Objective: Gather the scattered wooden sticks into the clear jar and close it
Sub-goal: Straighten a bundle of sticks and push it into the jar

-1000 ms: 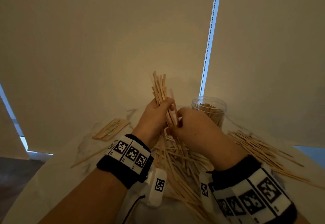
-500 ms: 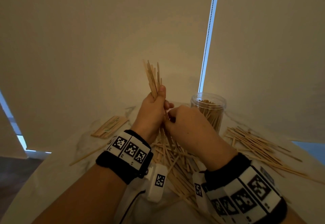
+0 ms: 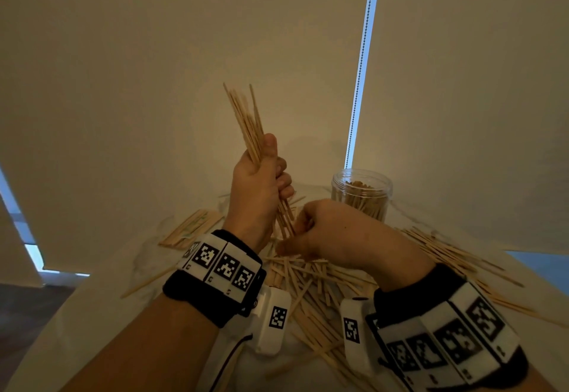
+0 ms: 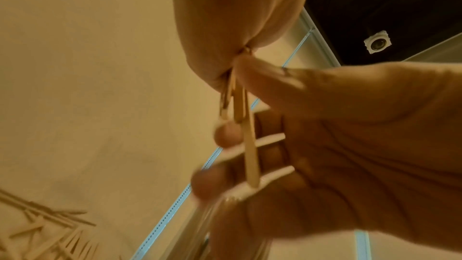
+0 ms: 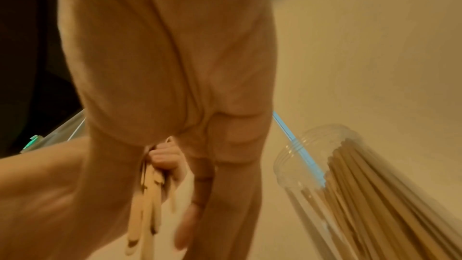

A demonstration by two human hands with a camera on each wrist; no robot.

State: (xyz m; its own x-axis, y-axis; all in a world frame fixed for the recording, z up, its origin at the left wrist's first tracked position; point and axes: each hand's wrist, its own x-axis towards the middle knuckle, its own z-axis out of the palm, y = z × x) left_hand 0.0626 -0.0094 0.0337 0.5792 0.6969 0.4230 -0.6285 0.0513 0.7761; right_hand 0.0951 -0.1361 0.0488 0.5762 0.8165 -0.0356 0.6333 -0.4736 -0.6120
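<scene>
Clearly gathering: left hand (image 3: 257,188) grips a stick bundle (image 3: 246,120), right hand (image 3: 326,231) curled at its base; next, into the jar (image 3: 361,194) far right.

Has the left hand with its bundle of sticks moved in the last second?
Yes. The left hand has lifted its bundle of sticks up and leftward, away from the jar.
</scene>
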